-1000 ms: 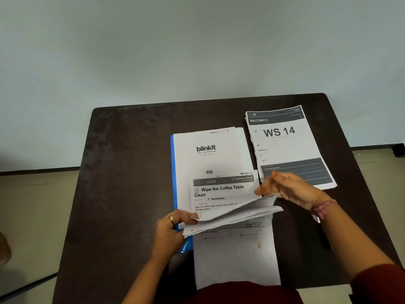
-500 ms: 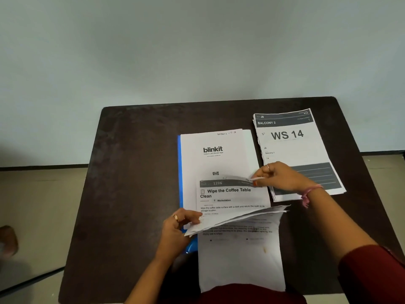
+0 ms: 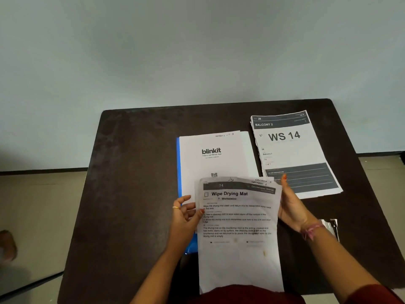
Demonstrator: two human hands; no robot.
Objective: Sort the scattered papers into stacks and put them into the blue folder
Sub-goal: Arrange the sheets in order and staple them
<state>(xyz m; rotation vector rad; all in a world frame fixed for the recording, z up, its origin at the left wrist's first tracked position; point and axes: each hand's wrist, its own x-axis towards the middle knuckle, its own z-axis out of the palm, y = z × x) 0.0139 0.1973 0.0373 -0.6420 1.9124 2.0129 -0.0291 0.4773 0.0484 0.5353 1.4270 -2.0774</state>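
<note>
A stack of printed sheets (image 3: 240, 227) topped by "Wipe Drying Mat" lies at the table's near edge, its far end over the blue folder (image 3: 178, 163). My left hand (image 3: 185, 213) rests against the stack's left edge, thumb tip on the paper and fingers loosely spread. Along the right edge, my right hand (image 3: 291, 207) presses with straight fingers. On the folder lies a white "blinkit" stack (image 3: 211, 154). A "WS 14" stack (image 3: 285, 145) sits on the table's far right.
The dark brown table (image 3: 131, 194) has bare surface on its left half. A small metal clip (image 3: 331, 224) lies beside my right wrist. Grey wall behind; beige floor on both sides, with a foot (image 3: 6, 244) at far left.
The "Wipe the Coffee Table Clean" sheet is no longer on top; "Wipe Drying Mat" shows instead. The fanned sheets have closed into one stack. My left hand loosened its grip; my right moved to the right edge.
</note>
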